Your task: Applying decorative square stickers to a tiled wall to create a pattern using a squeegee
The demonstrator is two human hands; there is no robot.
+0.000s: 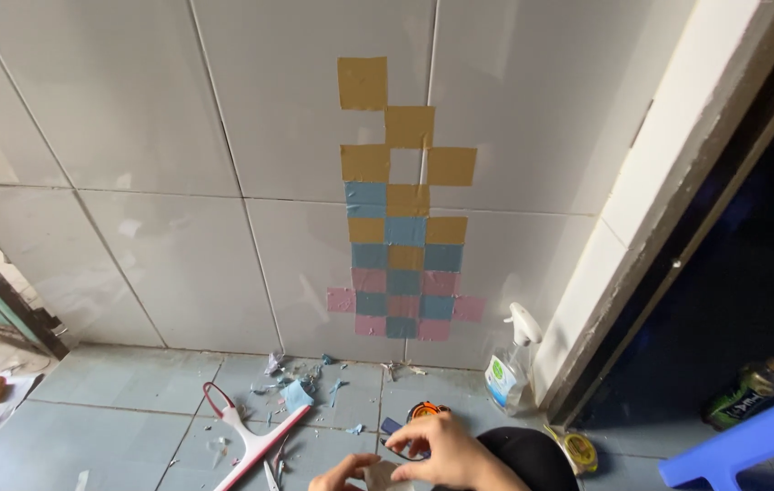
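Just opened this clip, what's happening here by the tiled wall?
A person crouches on the grey floor tiles facing a white tiled wall that carries a patchwork of yellow, blue and pink squares. Both hands sit low in the picture: the right hand is on a small dark object, the left hand touches something pale; what they are is unclear. A red-and-white squeegee, paper scraps and a spray bottle lie nearby.

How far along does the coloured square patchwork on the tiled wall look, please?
Done: many tan, blue and pink squares already cover the wall. In hand: the right hand and left hand work a small piece low down. Left: scraps litter the floor; one gap remains.
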